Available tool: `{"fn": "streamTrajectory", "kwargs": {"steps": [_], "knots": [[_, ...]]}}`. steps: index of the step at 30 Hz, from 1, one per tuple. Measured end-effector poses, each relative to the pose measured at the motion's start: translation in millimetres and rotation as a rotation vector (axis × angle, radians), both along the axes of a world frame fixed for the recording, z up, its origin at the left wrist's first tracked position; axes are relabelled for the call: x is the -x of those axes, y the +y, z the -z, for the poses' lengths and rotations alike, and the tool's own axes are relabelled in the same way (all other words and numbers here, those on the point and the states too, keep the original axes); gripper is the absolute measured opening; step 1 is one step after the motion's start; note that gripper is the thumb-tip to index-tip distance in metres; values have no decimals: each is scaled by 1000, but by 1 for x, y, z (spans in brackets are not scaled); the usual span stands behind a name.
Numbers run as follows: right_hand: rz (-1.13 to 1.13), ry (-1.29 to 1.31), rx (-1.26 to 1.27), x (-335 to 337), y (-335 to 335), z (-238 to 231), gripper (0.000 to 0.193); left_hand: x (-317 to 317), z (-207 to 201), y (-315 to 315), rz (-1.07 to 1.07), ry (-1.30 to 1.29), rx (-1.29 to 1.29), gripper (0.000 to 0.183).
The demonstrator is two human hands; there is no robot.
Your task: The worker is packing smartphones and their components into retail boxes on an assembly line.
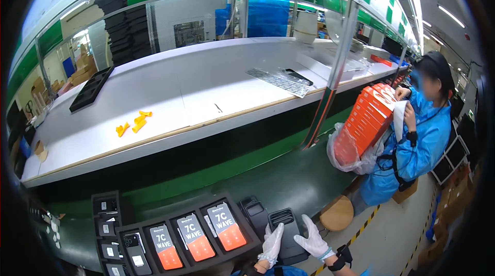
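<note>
My left hand [271, 245], in a white glove, rests along the left edge of a stack of dark tray-like pieces [285, 217], its fingers stretched out. On the right side of the stack is my gloved right hand [313, 240], open, with thumb and fingers apart. Whether its thumb touches the stack I cannot tell. Left of my hands lies a black foam tray [195, 208] with compartments. Three hold smartphones [194, 234] with grey-and-orange front films; in the leftmost, a dark phone [135, 252] lies back up with a white label.
Another black tray [105, 194] with several labelled phones stands at far left. Ahead runs a white bench [170, 85] bearing yellow pieces [138, 121] and a label sheet [281, 81]. At right, a person in blue [425, 126] handles stacked orange boxes [363, 121] near a round stool [336, 213].
</note>
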State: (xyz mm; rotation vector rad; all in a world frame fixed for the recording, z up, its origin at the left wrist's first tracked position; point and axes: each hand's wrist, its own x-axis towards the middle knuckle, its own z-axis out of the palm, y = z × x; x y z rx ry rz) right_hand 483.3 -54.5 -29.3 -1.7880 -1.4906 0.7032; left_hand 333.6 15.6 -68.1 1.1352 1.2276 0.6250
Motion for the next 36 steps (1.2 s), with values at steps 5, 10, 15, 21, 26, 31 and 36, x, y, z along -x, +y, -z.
{"fn": "streamTrajectory", "kwargs": {"steps": [5, 10, 15, 21, 26, 31, 36], "knots": [[-36, 677, 249, -10, 46, -1, 72, -15, -48, 31, -68, 43, 7, 64], [112, 938, 275, -48, 110, 51, 52, -21, -56, 39, -266, -31, -472, 66], [64, 594, 375, -67, 173, 127, 48, 19, -103, 29, -364, -194, -401, 55], [-82, -395, 35, -32, 202, 157, 63, 153, -94, 38, -938, 809, -313, 45], [-106, -480, 15, 17, 185, 110, 81, 244, -70, 6, -972, 1064, -291, 48], [-135, -764, -41, 46, 173, 49, 47, 274, -51, -7, -929, 1182, -411, 49], [-172, -678, 80, 24, 188, 119, 92, 327, -56, -23, -1073, 1208, -347, 57]]}}
